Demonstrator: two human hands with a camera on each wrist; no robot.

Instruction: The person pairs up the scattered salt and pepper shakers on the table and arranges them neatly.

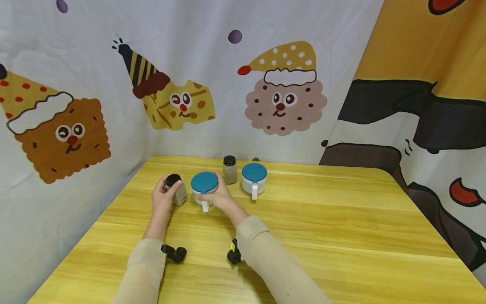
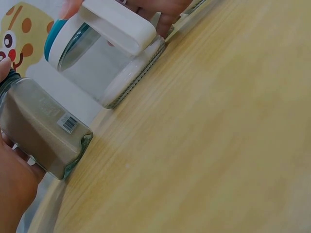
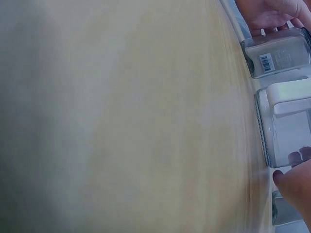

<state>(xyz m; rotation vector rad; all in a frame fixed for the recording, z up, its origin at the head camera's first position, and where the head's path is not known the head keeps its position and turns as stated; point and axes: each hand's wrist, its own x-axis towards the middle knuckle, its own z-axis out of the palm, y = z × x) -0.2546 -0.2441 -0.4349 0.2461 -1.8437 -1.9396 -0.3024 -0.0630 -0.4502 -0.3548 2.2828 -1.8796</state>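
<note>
My left hand (image 1: 162, 198) grips a square glass jar with a black lid (image 1: 180, 196), fingers and thumb around its upper part. In the left wrist view this glass jar (image 2: 39, 128) shows a small barcode label and stands on the table. Just to its right, my right hand (image 1: 222, 197) holds a clear seasoning jar with a blue lid and white handle (image 1: 204, 182) by its right side. The handle points toward me. In the right wrist view the seasoning jar (image 3: 286, 131) stands on the table, with my right fingers partly seen through the glass.
A second black-lidded glass jar (image 1: 230, 172) stands behind my right hand. Beside it on the right is another blue-lidded seasoning jar (image 1: 253, 174), handle toward me. A printed cloth (image 1: 224, 143) hangs behind the wooden table (image 1: 341, 228), whose free surface extends right and in front.
</note>
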